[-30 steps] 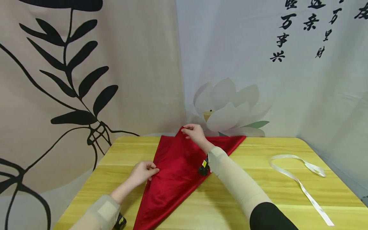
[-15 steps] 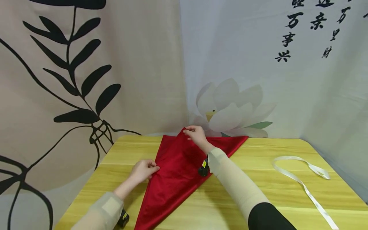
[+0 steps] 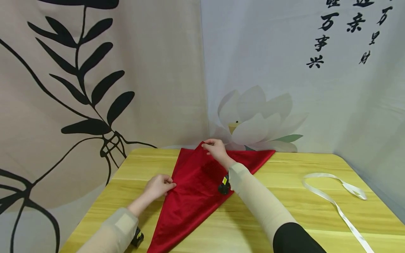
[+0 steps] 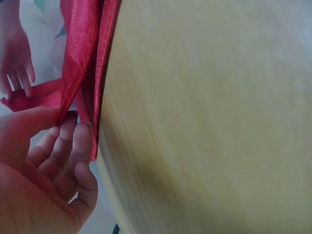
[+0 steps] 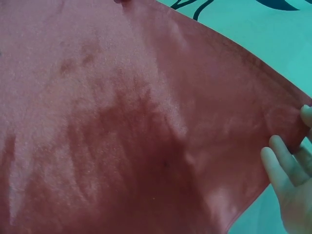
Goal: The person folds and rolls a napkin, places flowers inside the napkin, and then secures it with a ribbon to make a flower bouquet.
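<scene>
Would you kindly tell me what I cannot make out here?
Red cloth: near corner cut off by the head view's bottom edge.
Table: patch under the cloth, hidden by it, head view.
Right hand: partly cut off by the right wrist view's edge.
Wall writing: cut by the head view's top edge.

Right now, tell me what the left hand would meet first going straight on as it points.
Most likely the red cloth: the left hand pinches its edge, and more of it spreads ahead. Depth is hard to judge.
</scene>
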`<state>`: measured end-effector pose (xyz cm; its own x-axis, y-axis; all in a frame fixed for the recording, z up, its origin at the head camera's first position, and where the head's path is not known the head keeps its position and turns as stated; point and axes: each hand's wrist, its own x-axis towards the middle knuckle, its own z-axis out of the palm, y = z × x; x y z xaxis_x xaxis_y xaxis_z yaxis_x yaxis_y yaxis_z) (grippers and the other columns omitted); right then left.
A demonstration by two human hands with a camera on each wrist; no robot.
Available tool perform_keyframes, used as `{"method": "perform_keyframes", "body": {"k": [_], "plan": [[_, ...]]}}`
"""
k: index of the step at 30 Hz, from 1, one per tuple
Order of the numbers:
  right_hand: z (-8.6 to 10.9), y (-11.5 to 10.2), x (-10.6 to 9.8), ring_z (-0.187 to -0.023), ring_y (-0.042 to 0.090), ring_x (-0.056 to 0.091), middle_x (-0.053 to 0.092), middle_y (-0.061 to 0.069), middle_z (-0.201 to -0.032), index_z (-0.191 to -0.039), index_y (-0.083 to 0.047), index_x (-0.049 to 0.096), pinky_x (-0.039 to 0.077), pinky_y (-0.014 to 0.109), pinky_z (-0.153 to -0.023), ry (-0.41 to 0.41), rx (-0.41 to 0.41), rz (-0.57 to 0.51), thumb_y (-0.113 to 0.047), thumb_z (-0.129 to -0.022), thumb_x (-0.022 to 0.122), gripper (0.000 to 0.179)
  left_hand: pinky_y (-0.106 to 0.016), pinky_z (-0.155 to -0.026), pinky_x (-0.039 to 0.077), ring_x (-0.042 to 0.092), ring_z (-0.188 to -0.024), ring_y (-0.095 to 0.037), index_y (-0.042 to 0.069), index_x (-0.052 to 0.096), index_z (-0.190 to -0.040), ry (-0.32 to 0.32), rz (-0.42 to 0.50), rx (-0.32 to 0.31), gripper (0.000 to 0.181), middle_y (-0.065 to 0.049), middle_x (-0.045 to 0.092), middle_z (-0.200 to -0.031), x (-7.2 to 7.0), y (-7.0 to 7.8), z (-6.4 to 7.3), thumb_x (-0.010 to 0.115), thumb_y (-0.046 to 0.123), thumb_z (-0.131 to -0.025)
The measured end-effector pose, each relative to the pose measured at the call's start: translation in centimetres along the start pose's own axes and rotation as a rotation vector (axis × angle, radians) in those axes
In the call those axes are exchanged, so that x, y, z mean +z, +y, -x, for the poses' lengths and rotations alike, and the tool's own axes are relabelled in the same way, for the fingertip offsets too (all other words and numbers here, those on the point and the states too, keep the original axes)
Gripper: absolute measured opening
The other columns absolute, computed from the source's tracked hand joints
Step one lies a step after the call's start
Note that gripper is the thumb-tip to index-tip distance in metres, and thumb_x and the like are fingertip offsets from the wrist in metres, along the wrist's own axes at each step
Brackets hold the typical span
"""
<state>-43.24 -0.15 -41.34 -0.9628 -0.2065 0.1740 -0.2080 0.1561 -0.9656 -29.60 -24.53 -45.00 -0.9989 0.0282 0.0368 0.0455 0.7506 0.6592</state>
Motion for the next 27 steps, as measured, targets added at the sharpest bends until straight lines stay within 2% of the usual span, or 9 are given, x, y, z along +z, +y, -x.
{"method": "perform_keyframes", "body": {"k": [12,23,27], "plan": [[0.2,-0.6,0.1,-0.096,0.033,0.065,0.068,0.013,-0.105,-0.107,0.001,0.07,0.054,0.041,-0.081,-0.028,-0.025,0.061,-0.013,-0.092,0.066,0.021,-0.029,-0.053,0.044,0.058,-0.052,-0.015,0.011,0.066,-0.077,0.008,-0.001,0.015,0.013,0.001,0.062,-0.063,-0.1,0.4,0.4,0.072,0.016,-0.086],[-0.2,-0.7,0.1,-0.093,0.032,0.065,0.068,0.012,-0.105,-0.107,0.001,0.07,0.055,0.033,-0.076,-0.036,-0.068,0.073,-0.012,-0.092,0.065,0.02,-0.028,-0.052,0.045,0.057,-0.051,-0.01,0.013,0.065,-0.074,0.011,-0.033,0.021,0.015,0.004,0.061,-0.064,-0.5,0.7,0.0,0.072,0.018,-0.086],[0.4,-1.1,0.2,-0.096,0.037,0.064,0.068,0.013,-0.105,-0.107,0.002,0.07,0.053,0.041,-0.082,-0.057,-0.061,0.065,-0.012,-0.093,0.064,0.021,-0.028,-0.052,0.046,0.058,-0.052,-0.012,0.014,0.065,-0.072,0.005,-0.047,0.019,0.017,0.004,0.061,-0.064,-0.3,0.4,-0.1,0.073,0.019,-0.086]]}}
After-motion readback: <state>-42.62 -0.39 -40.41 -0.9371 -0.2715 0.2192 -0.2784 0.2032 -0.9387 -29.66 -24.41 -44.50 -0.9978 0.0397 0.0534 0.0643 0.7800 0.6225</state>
